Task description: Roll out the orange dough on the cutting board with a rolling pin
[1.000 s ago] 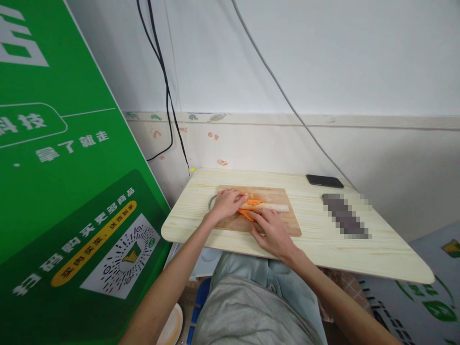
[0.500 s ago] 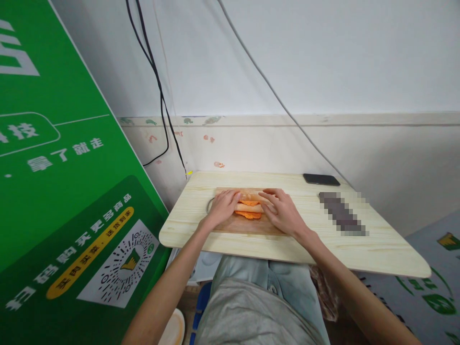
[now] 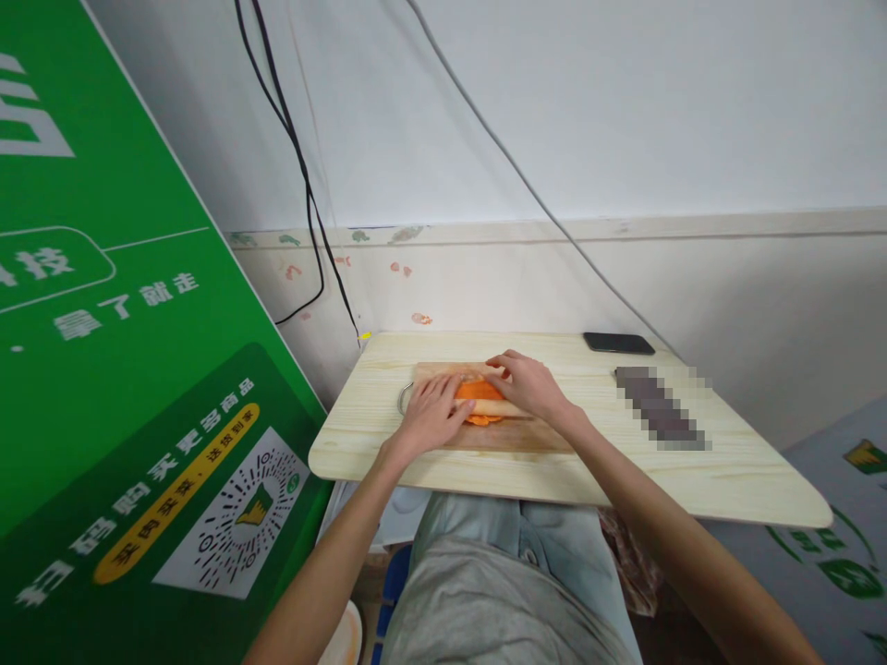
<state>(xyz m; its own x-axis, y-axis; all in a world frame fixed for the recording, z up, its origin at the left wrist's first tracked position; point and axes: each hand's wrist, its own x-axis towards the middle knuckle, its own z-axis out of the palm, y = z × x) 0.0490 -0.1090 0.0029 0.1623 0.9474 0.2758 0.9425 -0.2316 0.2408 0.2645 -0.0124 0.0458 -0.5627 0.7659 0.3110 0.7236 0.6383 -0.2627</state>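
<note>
On the rectangular wooden cutting board (image 3: 485,434), both hands bracket the orange carrot pieces (image 3: 479,392): left hand (image 3: 431,414) lies flat with fingers extended, right hand (image 3: 528,384) curls loosely over them, corralling them.

A phone (image 3: 619,343) lies at the table's (image 3: 727,480) far edge. Left of the table stands a green sign (image 3: 103,369); cables (image 3: 305,185) hang behind it.

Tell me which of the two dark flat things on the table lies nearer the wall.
The black phone, at the table's far edge. The other dark thing is blurred out, longer, and lies nearer the person, to the phone's right.
</note>
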